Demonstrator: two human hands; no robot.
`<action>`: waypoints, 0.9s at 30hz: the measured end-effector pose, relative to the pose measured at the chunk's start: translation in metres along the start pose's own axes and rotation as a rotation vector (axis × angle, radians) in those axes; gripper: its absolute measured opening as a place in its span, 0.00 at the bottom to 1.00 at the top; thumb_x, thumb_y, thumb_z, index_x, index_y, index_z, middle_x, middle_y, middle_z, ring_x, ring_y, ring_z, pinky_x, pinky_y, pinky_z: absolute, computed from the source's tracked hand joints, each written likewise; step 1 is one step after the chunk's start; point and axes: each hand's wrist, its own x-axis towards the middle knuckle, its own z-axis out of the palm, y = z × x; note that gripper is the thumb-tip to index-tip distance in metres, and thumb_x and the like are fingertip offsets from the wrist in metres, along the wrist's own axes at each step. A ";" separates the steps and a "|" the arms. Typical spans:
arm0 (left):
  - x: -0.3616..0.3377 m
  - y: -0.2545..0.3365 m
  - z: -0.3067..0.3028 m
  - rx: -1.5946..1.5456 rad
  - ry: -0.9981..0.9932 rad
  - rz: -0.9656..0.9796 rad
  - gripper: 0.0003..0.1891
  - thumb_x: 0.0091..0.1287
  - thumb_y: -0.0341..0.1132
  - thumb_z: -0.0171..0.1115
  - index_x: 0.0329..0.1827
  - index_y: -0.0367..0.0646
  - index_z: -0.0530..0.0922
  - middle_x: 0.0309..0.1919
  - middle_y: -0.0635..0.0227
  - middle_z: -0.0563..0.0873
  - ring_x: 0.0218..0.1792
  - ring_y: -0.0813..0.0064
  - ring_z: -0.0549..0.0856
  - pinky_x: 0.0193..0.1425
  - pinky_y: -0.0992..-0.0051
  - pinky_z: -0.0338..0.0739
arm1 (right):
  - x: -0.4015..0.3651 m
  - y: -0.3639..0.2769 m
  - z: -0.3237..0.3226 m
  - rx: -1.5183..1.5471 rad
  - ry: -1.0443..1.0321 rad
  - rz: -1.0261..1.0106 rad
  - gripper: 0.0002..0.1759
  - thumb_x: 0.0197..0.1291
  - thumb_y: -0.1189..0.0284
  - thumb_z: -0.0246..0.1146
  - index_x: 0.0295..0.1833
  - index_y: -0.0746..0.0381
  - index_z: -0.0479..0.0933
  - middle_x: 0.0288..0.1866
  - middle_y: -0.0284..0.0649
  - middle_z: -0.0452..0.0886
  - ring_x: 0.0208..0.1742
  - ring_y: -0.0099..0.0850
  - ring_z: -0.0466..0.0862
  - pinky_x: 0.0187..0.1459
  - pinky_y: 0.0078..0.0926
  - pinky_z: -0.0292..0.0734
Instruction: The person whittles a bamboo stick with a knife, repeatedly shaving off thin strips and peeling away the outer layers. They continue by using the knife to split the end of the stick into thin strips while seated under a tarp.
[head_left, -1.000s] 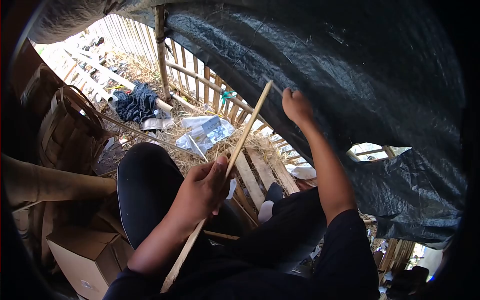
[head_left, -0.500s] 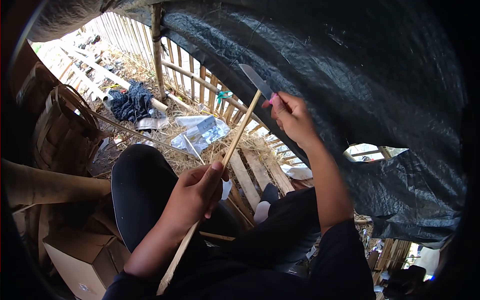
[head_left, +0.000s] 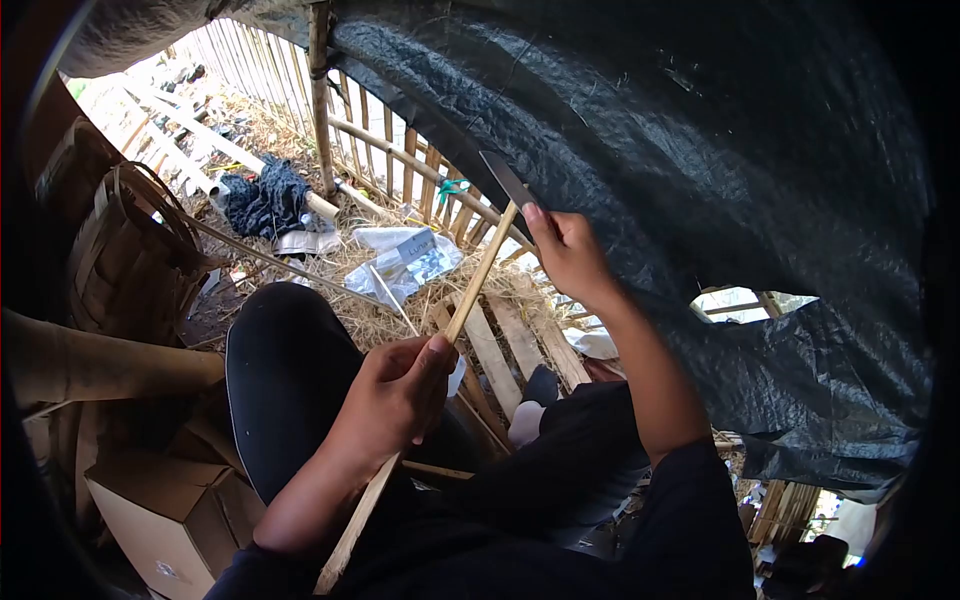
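Observation:
A long, thin bamboo strip (head_left: 480,277) slants up from my lap to the knife. My left hand (head_left: 398,392) is wrapped round its middle, with the thumb on top. My right hand (head_left: 570,252) grips a knife (head_left: 507,180), its thumb pressed near the base of the blade. The knife handle is hidden in my fingers. The blade lies against the upper end of the strip, its tip pointing up and left.
A cardboard box (head_left: 165,515) and a woven basket (head_left: 130,250) stand at the left, near a thick bamboo pole (head_left: 120,360). A dark tarp (head_left: 700,170) hangs at the right. Dark cloth (head_left: 268,198) and a plastic bag (head_left: 410,262) lie on the straw-littered ground.
My right hand has moved slightly left and down with the knife, and its thumb now lies nearer the blade and strip. My left hand keeps its hold.

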 end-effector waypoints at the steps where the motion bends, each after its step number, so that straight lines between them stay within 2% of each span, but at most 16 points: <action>1: 0.000 -0.002 -0.001 0.000 0.000 -0.002 0.20 0.78 0.47 0.49 0.38 0.36 0.76 0.14 0.75 0.71 0.10 0.86 0.64 0.17 0.81 0.61 | -0.002 0.001 0.001 0.020 -0.001 -0.005 0.31 0.74 0.52 0.53 0.22 0.65 0.68 0.15 0.28 0.60 0.21 0.17 0.59 0.22 0.28 0.56; 4: 0.000 -0.003 -0.004 -0.029 0.005 0.007 0.21 0.78 0.47 0.49 0.38 0.36 0.76 0.14 0.75 0.71 0.10 0.86 0.64 0.17 0.82 0.61 | -0.012 -0.003 0.006 0.096 -0.081 0.009 0.31 0.74 0.52 0.53 0.22 0.65 0.68 0.16 0.26 0.60 0.22 0.16 0.59 0.23 0.27 0.56; 9: -0.004 0.006 -0.002 -0.115 0.026 0.005 0.20 0.78 0.47 0.50 0.36 0.37 0.76 0.13 0.77 0.69 0.10 0.86 0.62 0.16 0.82 0.58 | -0.009 -0.011 0.001 0.081 0.002 -0.085 0.30 0.74 0.52 0.53 0.23 0.64 0.70 0.15 0.25 0.60 0.21 0.15 0.60 0.22 0.26 0.55; 11: -0.006 0.006 0.000 -0.123 0.021 0.013 0.20 0.78 0.47 0.50 0.36 0.38 0.75 0.13 0.77 0.68 0.10 0.86 0.62 0.16 0.82 0.57 | -0.002 -0.014 -0.010 0.082 0.057 0.089 0.29 0.74 0.53 0.54 0.24 0.65 0.71 0.15 0.26 0.62 0.21 0.15 0.61 0.22 0.26 0.56; 13: -0.007 0.005 -0.002 -0.124 0.017 0.017 0.20 0.78 0.47 0.50 0.36 0.38 0.75 0.13 0.77 0.68 0.10 0.86 0.61 0.16 0.82 0.56 | -0.010 -0.017 -0.004 0.034 0.060 0.064 0.30 0.74 0.52 0.53 0.24 0.65 0.72 0.15 0.27 0.64 0.21 0.16 0.62 0.23 0.25 0.57; 15: -0.008 0.005 -0.008 -0.081 -0.015 0.015 0.20 0.79 0.48 0.48 0.35 0.39 0.74 0.15 0.78 0.68 0.12 0.87 0.64 0.16 0.82 0.58 | -0.026 -0.020 0.014 -0.013 0.073 -0.113 0.30 0.74 0.51 0.53 0.24 0.65 0.72 0.15 0.28 0.63 0.20 0.17 0.61 0.21 0.26 0.57; 16: -0.007 0.004 -0.008 -0.076 -0.012 0.016 0.20 0.79 0.48 0.48 0.35 0.39 0.74 0.15 0.78 0.68 0.12 0.87 0.64 0.16 0.82 0.58 | -0.021 -0.016 0.008 0.034 0.034 -0.135 0.30 0.74 0.51 0.53 0.25 0.64 0.72 0.14 0.27 0.63 0.19 0.17 0.61 0.21 0.27 0.57; 17: -0.007 0.001 -0.006 -0.075 -0.009 0.011 0.21 0.79 0.48 0.48 0.35 0.39 0.74 0.15 0.78 0.68 0.12 0.87 0.65 0.16 0.82 0.58 | -0.016 -0.013 -0.001 0.032 0.013 0.016 0.29 0.74 0.53 0.54 0.25 0.64 0.72 0.15 0.27 0.62 0.20 0.16 0.61 0.22 0.28 0.58; 18: -0.006 0.000 -0.004 -0.071 -0.005 0.014 0.21 0.79 0.48 0.48 0.35 0.39 0.74 0.15 0.78 0.69 0.12 0.87 0.65 0.16 0.82 0.58 | -0.014 -0.014 -0.002 0.048 0.039 0.035 0.30 0.74 0.52 0.53 0.24 0.64 0.72 0.15 0.26 0.63 0.20 0.16 0.61 0.22 0.28 0.58; 19: -0.006 0.000 -0.004 -0.063 -0.006 0.018 0.21 0.79 0.48 0.48 0.35 0.39 0.74 0.15 0.78 0.69 0.12 0.87 0.65 0.16 0.82 0.58 | -0.012 -0.014 -0.003 0.066 0.069 0.053 0.30 0.74 0.52 0.53 0.23 0.64 0.71 0.15 0.26 0.63 0.20 0.16 0.61 0.21 0.28 0.57; 21: -0.005 0.000 -0.003 -0.105 0.028 0.002 0.19 0.78 0.46 0.50 0.37 0.37 0.76 0.13 0.76 0.68 0.10 0.85 0.62 0.18 0.81 0.60 | -0.027 -0.016 0.012 0.008 -0.026 -0.060 0.32 0.73 0.50 0.54 0.22 0.64 0.71 0.14 0.26 0.64 0.19 0.16 0.61 0.21 0.26 0.56; 23: -0.002 -0.003 -0.005 -0.097 0.030 0.010 0.19 0.78 0.46 0.50 0.37 0.37 0.76 0.13 0.76 0.68 0.10 0.85 0.62 0.18 0.81 0.61 | -0.028 -0.020 0.014 0.088 -0.036 -0.069 0.33 0.73 0.49 0.54 0.21 0.64 0.70 0.14 0.26 0.63 0.18 0.17 0.61 0.20 0.26 0.55; 25: -0.003 -0.004 -0.004 -0.095 0.031 0.013 0.19 0.78 0.45 0.50 0.36 0.37 0.75 0.13 0.75 0.69 0.10 0.85 0.62 0.18 0.81 0.61 | -0.012 -0.012 0.001 0.037 0.032 0.082 0.31 0.73 0.52 0.55 0.22 0.65 0.70 0.13 0.28 0.63 0.19 0.17 0.61 0.22 0.28 0.57; 27: -0.005 -0.001 -0.001 -0.123 -0.003 0.001 0.20 0.78 0.46 0.49 0.36 0.37 0.75 0.13 0.75 0.69 0.10 0.84 0.63 0.19 0.81 0.63 | -0.016 -0.014 0.004 0.046 0.088 0.070 0.31 0.73 0.53 0.55 0.21 0.65 0.69 0.13 0.29 0.63 0.19 0.17 0.61 0.22 0.28 0.57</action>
